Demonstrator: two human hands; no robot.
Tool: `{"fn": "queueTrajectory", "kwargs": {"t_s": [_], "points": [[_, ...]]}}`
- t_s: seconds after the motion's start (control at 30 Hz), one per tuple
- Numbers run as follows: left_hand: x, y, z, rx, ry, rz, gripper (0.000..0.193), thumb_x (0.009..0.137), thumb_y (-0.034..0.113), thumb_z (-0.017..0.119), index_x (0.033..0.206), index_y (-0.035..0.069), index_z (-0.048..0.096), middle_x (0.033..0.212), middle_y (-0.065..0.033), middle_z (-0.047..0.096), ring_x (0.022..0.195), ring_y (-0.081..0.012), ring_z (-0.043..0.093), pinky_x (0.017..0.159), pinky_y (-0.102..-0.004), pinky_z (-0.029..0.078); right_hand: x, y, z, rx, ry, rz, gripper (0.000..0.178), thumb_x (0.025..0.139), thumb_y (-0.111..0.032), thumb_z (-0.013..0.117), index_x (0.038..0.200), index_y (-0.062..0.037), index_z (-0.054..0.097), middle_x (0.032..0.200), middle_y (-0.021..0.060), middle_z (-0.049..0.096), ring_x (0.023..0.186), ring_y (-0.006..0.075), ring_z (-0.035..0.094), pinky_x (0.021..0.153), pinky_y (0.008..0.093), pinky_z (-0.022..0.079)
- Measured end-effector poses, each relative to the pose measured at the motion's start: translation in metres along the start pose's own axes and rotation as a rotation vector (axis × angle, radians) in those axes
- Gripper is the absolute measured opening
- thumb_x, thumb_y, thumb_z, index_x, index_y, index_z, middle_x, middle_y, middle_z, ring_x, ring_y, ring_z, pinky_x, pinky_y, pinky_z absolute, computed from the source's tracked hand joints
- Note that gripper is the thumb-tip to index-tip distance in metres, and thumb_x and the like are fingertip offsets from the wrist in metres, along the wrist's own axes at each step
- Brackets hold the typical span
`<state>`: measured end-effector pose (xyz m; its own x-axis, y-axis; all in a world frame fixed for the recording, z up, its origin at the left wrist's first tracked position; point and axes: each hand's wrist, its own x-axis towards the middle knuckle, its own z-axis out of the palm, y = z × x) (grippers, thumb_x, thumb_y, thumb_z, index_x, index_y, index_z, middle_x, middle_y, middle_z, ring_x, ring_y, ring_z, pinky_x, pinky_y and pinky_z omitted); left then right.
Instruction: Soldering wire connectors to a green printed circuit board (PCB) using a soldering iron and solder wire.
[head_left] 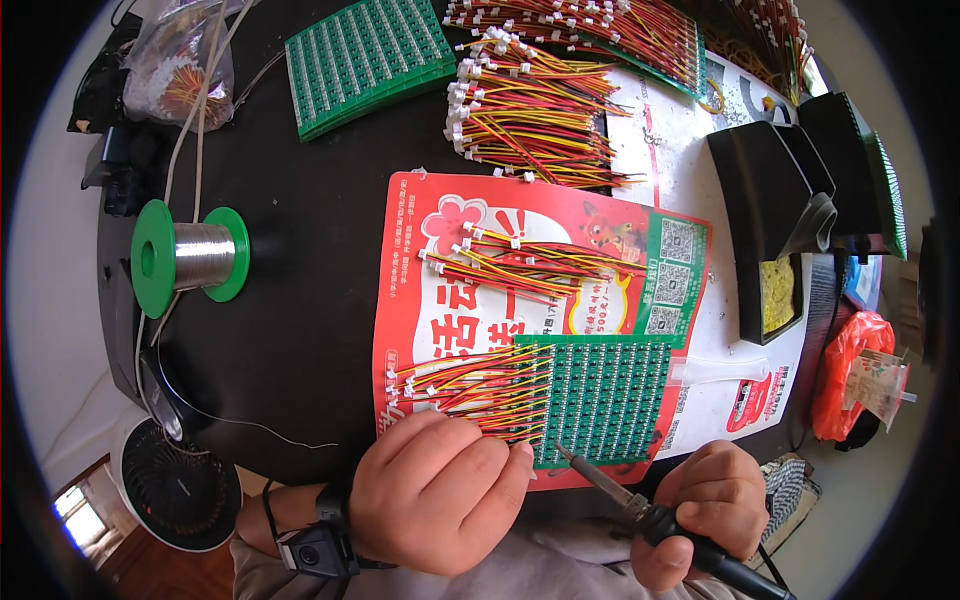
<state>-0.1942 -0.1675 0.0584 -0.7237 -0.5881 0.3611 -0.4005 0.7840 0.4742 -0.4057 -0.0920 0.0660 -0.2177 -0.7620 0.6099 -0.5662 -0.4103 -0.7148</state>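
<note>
My right hand (718,500) is wrapped round the dark handle of a soldering iron (606,484). The iron's tip reaches the lower left part of a green circuit board panel (615,400), which carries rows of small identical boards. My left hand (440,495) is closed, thumb and finger pinched at the panel's lower left edge beside the iron's tip. The pinch appears to be on a connector wire, mostly hidden by the fingers. Several red, black and yellow connector wires (475,380) with white plugs run leftward from the panel's left columns.
Loose connector wires (530,262) lie on a red printed sheet (400,240) beyond the panel. Farther back are a wire pile (535,110) and stacked green panels (370,60). A solder spool (195,255) stands left; a black holder with yellow sponge (778,295) stands right.
</note>
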Motion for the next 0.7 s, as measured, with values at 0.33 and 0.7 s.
{"fn": "queueTrajectory", "kwargs": {"t_s": [0.33,0.7], "points": [[-0.002,0.0,0.004,-0.018,0.015,-0.003,0.016,0.072,0.008,0.07,0.088,0.003,0.071,0.086,-0.0053,0.064,0.081,-0.0223,0.063,0.067,-0.0348,0.054,-0.009,0.003,0.001,-0.027,0.034,-0.045,0.029,0.082,-0.027,0.068,0.075,-0.0048,0.051,0.058,0.0008,0.043,0.045,0.0123,0.042,0.039,0.0256,0.028],[-0.002,0.001,0.011,-0.06,0.134,-0.006,0.019,0.064,0.001,0.077,0.082,0.002,0.071,0.077,-0.0043,0.059,0.066,-0.0212,0.057,0.053,-0.0335,0.047,-0.004,-0.006,-0.002,-0.076,-0.141,0.06,0.032,0.086,-0.031,0.069,0.076,-0.006,0.052,0.059,0.0001,0.045,0.045,0.0126,0.048,0.039,0.026,0.036]]}}
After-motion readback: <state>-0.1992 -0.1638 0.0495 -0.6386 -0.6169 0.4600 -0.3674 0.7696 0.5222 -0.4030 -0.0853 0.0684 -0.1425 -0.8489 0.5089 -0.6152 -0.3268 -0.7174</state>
